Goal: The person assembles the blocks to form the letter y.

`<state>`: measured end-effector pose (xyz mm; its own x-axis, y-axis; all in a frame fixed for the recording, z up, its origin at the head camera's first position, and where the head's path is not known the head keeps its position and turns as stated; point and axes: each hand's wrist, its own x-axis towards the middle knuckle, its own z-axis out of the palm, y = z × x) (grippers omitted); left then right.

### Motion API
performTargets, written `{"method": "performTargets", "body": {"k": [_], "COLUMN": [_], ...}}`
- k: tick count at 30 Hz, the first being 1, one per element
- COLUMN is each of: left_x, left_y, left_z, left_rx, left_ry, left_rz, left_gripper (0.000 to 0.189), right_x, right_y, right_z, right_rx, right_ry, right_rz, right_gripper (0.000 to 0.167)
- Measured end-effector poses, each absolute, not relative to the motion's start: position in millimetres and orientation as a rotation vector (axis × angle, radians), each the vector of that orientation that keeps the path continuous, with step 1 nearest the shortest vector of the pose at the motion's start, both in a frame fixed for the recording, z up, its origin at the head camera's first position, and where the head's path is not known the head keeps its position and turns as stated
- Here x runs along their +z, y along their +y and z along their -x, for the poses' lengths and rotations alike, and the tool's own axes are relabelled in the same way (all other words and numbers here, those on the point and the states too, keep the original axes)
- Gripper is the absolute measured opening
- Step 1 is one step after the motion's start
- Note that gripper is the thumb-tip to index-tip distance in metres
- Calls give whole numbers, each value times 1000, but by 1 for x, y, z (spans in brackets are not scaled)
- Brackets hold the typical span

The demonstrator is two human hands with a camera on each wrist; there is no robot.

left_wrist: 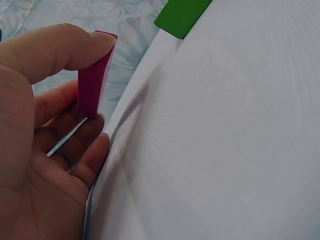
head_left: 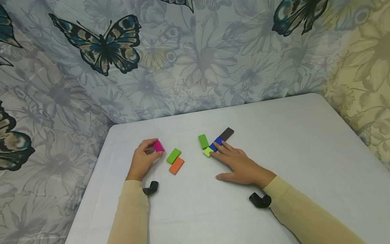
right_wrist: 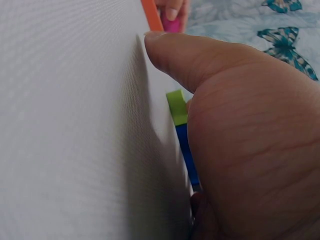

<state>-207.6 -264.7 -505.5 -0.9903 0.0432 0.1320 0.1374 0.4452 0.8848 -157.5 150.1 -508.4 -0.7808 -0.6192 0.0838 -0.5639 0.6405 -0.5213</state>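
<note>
Between thumb and fingertips, my left hand [head_left: 143, 159] pinches a magenta block [head_left: 158, 146]; the left wrist view shows the thumb across the upper end of this block [left_wrist: 92, 82]. My right hand [head_left: 240, 166] lies palm down with its fingers extended. Its fingertips touch a blue block [head_left: 218, 141] and a small lime-green block [head_left: 208, 151], which stand end to end. A dark brown block [head_left: 226, 134] continues that line at the far end. One green block [head_left: 203, 141] sits beside the lime one. The right thumb is spread away from the blocks.
Between the hands, a green block [head_left: 174, 156] touches an orange block [head_left: 176, 165]. All lie on a white-covered table [head_left: 195, 210], whose far edge meets a floral, butterfly-patterned curtain [head_left: 201, 61]. Black wrist devices [head_left: 260, 200] sit at both cuffs.
</note>
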Motion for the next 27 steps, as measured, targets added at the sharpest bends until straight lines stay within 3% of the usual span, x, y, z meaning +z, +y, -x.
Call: {"method": "performTargets", "body": {"k": [27], "left_x": [-492], "left_y": [-248], "left_z": [203], "left_rx": [-1713], "left_ry": [-2513], "left_rz": [137], "left_gripper": [59], "right_x": [-509], "right_y": [151], "right_z": [158], "right_rx": [-827], "right_ry": [2747], "right_rz": [1002], "right_gripper": [85]}}
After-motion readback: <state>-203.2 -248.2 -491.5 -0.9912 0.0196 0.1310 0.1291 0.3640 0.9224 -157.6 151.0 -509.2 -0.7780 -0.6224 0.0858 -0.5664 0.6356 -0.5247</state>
